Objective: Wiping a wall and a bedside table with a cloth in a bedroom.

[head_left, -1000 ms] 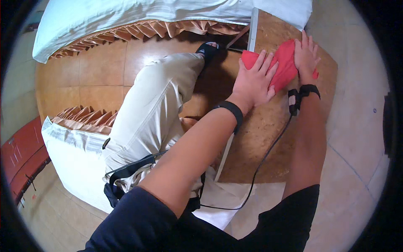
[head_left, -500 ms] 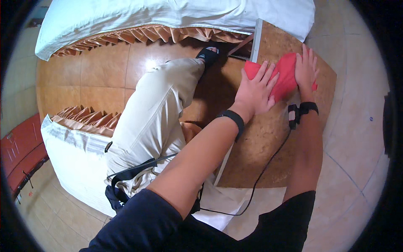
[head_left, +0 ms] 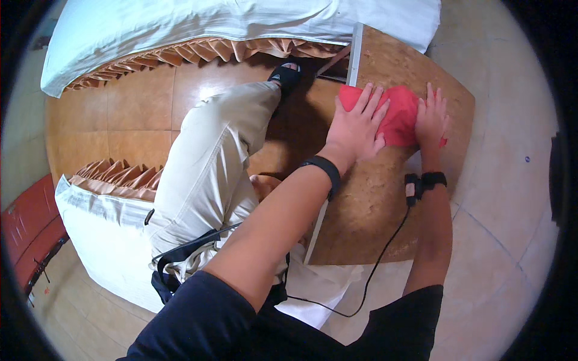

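Both my hands rest open, palms down, on a red cloth (head_left: 400, 107) spread on a brown, mottled wooden board (head_left: 361, 234) with a pale strip along its left edge. The fingers of my left hand (head_left: 359, 124) are spread across the cloth’s left part. At its right end lies my right hand (head_left: 431, 121), fingers stretched forward, partly covering it. Black straps circle both wrists; the right one carries a small device (head_left: 412, 189) with a cable running toward my waist.
White-covered furniture (head_left: 241, 18) with ruffled orange fabric borders the far side, another white cover (head_left: 102, 246) the near left. My leg (head_left: 205, 156) in light trousers and sandalled foot (head_left: 286, 75) are over orange tiles (head_left: 135, 108). Pale floor (head_left: 506, 180) lies right, a red panel (head_left: 27, 216) far left.
My right hand has slid toward me along the board, and the red cloth’s right part with it. My left hand stays on the cloth with little movement. The view has shifted slightly.
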Available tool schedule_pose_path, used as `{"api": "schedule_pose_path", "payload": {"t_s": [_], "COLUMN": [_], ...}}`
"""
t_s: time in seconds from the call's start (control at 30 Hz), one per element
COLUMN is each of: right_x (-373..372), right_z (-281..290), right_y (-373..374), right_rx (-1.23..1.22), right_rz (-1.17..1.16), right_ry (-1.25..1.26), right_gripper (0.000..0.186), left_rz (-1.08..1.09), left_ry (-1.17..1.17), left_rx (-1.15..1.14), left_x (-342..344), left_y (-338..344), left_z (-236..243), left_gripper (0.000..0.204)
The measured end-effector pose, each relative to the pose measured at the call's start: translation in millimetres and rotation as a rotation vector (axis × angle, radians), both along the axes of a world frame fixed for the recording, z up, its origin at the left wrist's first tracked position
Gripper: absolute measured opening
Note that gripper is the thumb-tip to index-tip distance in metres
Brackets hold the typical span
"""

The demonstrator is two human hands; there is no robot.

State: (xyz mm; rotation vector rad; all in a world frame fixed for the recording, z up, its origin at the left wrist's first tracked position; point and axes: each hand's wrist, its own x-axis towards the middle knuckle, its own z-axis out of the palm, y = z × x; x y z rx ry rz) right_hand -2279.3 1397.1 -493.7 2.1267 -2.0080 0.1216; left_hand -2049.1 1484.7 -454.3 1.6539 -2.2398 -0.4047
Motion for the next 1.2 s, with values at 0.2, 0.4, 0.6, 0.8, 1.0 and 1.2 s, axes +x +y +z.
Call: {"api": "schedule_pose_path", "payload": {"t_s": [0.2, 0.4, 0.6, 0.8, 1.0, 1.2], "right_x": [8, 28, 70, 80, 76, 70], "right_z": [4, 13, 15, 17, 15, 15], "right_y": [35, 62, 77, 71, 58, 38], "right_rx": [-0.063, -0.041, -0.038, -0.035, -0.08, -0.083], "right_rz": [-0.012, -0.125, -0.312, -0.409, -0.362, -0.365], "right_ry": [-0.049, 0.001, -0.148, -0.104, -0.133, -0.101], "right_gripper": [0.049, 0.05, 0.049, 0.05, 0.049, 0.051], "left_rz": [0.001, 0.005, 0.002, 0.008, 0.014, 0.005], "left_ry": [-0.017, -0.002, -0.047, -0.046, -0.066, -0.047], "left_rx": [-0.009, -0.021, -0.01, -0.056, -0.079, -0.057], "left_x": [-1, -2, 1, 0, 0, -3], "left_y": [2, 5, 7, 8, 9, 10], "left_z": [2, 3, 7, 10, 10, 11], "left_gripper": [0.067, 0.066, 0.065, 0.062, 0.062, 0.063]}}
